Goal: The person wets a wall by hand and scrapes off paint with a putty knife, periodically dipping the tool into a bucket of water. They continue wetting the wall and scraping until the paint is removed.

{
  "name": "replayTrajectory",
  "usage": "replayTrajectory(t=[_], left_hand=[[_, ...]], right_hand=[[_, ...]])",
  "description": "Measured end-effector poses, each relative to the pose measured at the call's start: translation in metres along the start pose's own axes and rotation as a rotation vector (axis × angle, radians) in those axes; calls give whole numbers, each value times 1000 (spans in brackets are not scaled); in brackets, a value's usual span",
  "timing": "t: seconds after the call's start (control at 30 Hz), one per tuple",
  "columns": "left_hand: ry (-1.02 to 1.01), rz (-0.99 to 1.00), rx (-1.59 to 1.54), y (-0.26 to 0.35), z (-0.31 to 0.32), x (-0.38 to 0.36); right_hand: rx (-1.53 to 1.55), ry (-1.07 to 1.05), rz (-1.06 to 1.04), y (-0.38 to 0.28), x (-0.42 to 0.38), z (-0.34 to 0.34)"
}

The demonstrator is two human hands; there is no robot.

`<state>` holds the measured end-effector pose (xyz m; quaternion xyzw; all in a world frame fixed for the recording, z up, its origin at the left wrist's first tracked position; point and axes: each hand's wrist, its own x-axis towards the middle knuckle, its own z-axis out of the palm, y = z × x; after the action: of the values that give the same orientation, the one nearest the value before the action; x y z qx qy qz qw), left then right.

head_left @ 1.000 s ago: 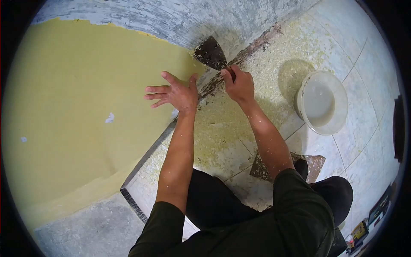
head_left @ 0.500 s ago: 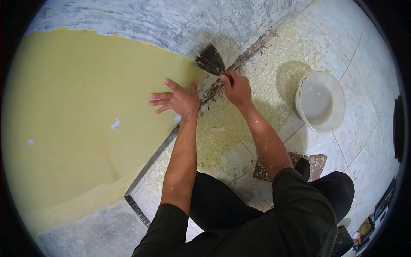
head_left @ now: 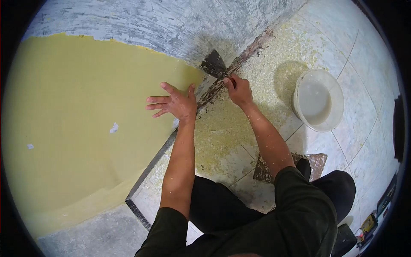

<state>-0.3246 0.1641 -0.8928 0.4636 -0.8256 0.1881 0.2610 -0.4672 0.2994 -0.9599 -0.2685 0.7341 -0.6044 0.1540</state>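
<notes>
My right hand (head_left: 240, 91) is wrapped round the handle of a broad dark putty knife (head_left: 215, 64). Its flecked blade lies near the lower part of the wall, at the border between yellow paint (head_left: 94, 85) and the scraped grey-blue surface (head_left: 171, 25). My left hand (head_left: 177, 104) has its fingers spread, apparently resting against the yellow paint just left of the wall's foot. Specks of paint dot both forearms. Whether the blade edge touches the wall is hard to make out.
Paint flakes (head_left: 227, 128) litter the tiled floor along the wall. A translucent bucket (head_left: 340, 103) with cloudy liquid stands at the right. A flat brown board (head_left: 319, 163) lies by my knee. Several tools (head_left: 367, 225) sit at the lower right edge.
The putty knife has shifted slightly right and down along the wall, and its blade is less blurred. My left hand stays spread in nearly the same place.
</notes>
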Motion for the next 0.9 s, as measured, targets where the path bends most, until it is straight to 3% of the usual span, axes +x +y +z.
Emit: replayTrajectory(t=[0.2,0.27,0.5,0.7,0.9], left_hand=[[32,13,3,2,-1,1],[30,11,-10,0,-2,-1],[29,16,-13,1,0,0],[6,20,-15,0,0,-1],[35,24,-5,1,0,0]], right_hand=[[-28,52,-186,-16,8,-1],[3,79,-40,18,-5,4],[22,84,-133,-40,12,-2],[-86,73,-8,33,-19,7],[-78,49,-107,-47,4,-6]])
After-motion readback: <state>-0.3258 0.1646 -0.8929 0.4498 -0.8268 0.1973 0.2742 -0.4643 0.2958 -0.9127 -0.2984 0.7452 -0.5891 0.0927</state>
